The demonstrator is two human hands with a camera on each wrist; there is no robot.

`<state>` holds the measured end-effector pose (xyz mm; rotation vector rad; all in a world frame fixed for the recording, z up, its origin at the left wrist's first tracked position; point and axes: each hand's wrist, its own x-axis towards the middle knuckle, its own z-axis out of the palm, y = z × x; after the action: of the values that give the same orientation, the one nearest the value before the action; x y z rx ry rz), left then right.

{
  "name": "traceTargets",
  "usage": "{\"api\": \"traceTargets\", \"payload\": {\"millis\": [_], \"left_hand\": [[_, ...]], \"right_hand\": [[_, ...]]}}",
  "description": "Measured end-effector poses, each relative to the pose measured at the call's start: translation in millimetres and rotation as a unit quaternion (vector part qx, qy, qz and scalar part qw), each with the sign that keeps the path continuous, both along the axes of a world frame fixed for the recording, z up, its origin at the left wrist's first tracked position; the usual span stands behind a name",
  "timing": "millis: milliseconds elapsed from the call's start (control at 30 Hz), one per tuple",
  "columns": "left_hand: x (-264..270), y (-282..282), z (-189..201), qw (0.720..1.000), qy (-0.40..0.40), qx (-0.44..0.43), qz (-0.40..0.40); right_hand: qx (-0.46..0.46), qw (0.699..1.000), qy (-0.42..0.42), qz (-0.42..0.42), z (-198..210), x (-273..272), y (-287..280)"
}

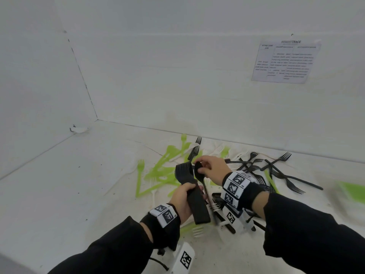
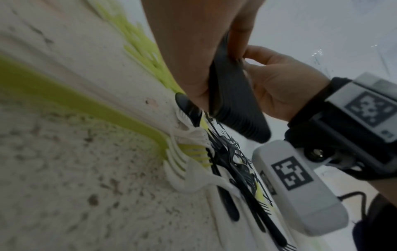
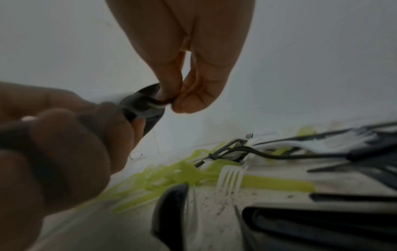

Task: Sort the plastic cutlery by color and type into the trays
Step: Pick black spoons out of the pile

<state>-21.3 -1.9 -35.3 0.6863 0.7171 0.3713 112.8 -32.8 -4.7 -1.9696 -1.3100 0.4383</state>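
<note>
Left hand (image 1: 182, 198) grips black fork stack (image 1: 192, 191) | right hand (image 1: 212, 169) pinches black spoon (image 1: 199, 171)

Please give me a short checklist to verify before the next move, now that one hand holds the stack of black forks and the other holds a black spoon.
1. Left hand has a firm grip on the stack of black forks: ok, fingers are wrapped around the handles.
2. Right hand holds the black spoon: ok, it pinches the bowl end beside the fork heads.
3. Stack is one type only: cannot tell, only the top fork heads show.
4. Tray for black forks is in sight: not ok, no tray appears in any view.
5. Loose cutlery remains on the white cloth: ok to go on, green forks and more black forks lie there.
</note>
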Motion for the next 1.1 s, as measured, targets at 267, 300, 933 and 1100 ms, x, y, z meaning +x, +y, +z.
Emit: {"api": "traceTargets", "payload": {"millis": [267, 300, 933, 1100], "left_hand": [[-6.9, 4.9, -14.2, 0.991, 0.046, 0.118, 0.033], [-7.7, 5.3, -14.8, 0.990, 0.050, 0.125, 0.032], [-14.9, 15.0, -17.3, 0.990, 0.030, 0.113, 0.073], [-9.0, 23.4, -14.9, 0.985, 0.055, 0.151, 0.061]], "right_hand": [[-0.012, 0.997, 0.065, -0.040, -12.0, -4.2, 9.1], [-0.005, 0.996, 0.082, -0.043, -12.6, -5.1, 10.8], [-0.367, 0.907, -0.205, 0.018, -27.0, -17.4, -13.6], [-0.323, 0.936, -0.132, -0.033, -26.0, -14.9, -14.0]]}}
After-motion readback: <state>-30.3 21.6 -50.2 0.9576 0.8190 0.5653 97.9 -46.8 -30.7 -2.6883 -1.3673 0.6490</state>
